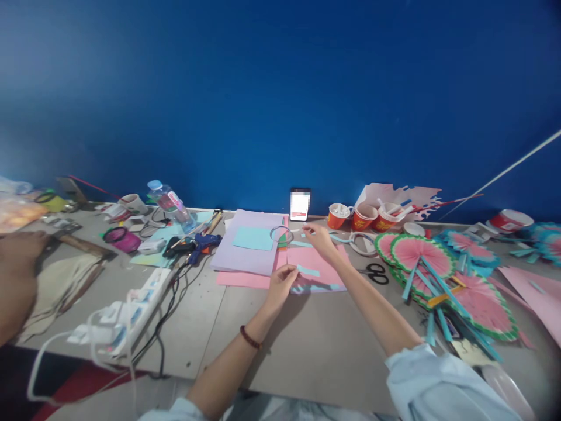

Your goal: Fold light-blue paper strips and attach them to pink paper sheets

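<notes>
The left hand [281,283] pinches one end of a narrow pale-blue paper strip [310,272] over a pink paper sheet [313,257]; the right hand [321,238], fingers curled close, hold unclear, is farther forward, forearm slanting inward.

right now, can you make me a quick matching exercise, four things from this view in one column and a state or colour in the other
1. left hand
2. phone
3. scissors
4. power strip

A. black looped handles
B. white, with plugs in it
C. holding a light-blue paper strip
D. upright, screen lit

Pairs: 1-C, 2-D, 3-A, 4-B
</notes>
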A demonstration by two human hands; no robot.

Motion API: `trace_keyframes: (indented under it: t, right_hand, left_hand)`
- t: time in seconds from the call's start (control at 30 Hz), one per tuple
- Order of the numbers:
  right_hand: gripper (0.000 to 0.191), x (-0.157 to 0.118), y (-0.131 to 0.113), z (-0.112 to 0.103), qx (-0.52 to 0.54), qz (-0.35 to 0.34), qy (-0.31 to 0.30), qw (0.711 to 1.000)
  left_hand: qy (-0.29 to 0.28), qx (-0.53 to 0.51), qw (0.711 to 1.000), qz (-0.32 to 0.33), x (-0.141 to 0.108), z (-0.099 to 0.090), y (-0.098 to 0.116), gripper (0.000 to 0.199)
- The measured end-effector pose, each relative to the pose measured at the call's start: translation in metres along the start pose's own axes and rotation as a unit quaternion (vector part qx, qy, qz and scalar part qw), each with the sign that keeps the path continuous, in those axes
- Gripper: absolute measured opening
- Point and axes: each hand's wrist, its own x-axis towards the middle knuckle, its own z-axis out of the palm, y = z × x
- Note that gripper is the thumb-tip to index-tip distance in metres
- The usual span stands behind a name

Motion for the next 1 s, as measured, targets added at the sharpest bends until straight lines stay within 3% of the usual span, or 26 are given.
trace_keyframes:
  t: [0.27, 0.67, 0.83, 1.0]
  right_hand:
    - [0.019, 0.027, -0.011, 0.013, -0.184, 0.019, -0.049, 0.982]
    - [0.021, 0.027, -0.025, 0.013, -0.267, 0.017, -0.063, 0.962]
    - [0.018, 0.019, -0.025, -0.017, -0.256, -0.010, -0.039, 0.966]
    - [0.022, 0.019, -0.020, -0.083, -0.258, -0.038, 0.010, 0.965]
  left_hand:
    - [-0.026, 0.008, 1.000, 0.014, 0.002, -0.003, -0.008, 0.024]
    - [-0.031, -0.007, 0.999, 0.005, -0.001, -0.001, -0.003, 0.024]
    - [-0.021, -0.003, 1.000, 0.000, -0.003, 0.000, 0.002, 0.023]
    - [-0.024, 0.002, 1.000, -0.002, -0.004, 0.001, -0.002, 0.022]
